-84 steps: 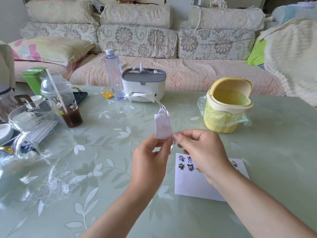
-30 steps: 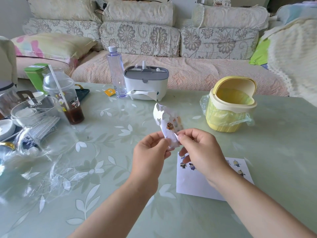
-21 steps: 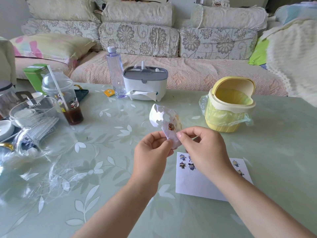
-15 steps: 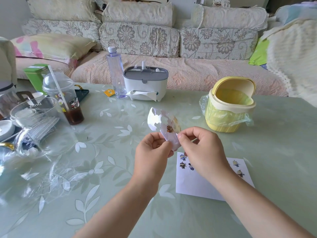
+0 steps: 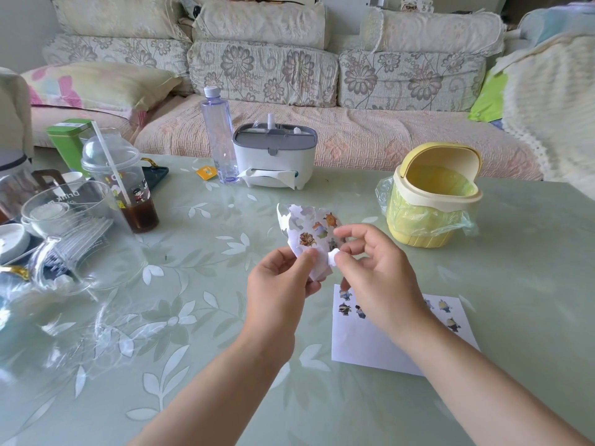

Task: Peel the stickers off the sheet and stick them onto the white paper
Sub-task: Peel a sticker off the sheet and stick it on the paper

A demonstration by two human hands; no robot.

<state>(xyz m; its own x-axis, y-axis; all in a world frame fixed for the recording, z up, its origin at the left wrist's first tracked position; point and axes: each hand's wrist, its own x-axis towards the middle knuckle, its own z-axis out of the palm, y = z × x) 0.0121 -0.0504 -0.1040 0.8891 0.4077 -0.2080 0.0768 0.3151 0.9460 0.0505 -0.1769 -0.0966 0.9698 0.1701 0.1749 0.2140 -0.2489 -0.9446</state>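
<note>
Pinching sticker sheet (image 5: 309,226), left hand (image 5: 277,284) hovers (plastic bag (image 5: 417,218) lines bin (image 5: 450,156)).

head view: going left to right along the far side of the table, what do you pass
green tin → domed cup with a straw → clear bottle → white and grey tissue box → yellow bin

Glass jug (image 5: 69,201): "Drink", reads mirrored.
</note>
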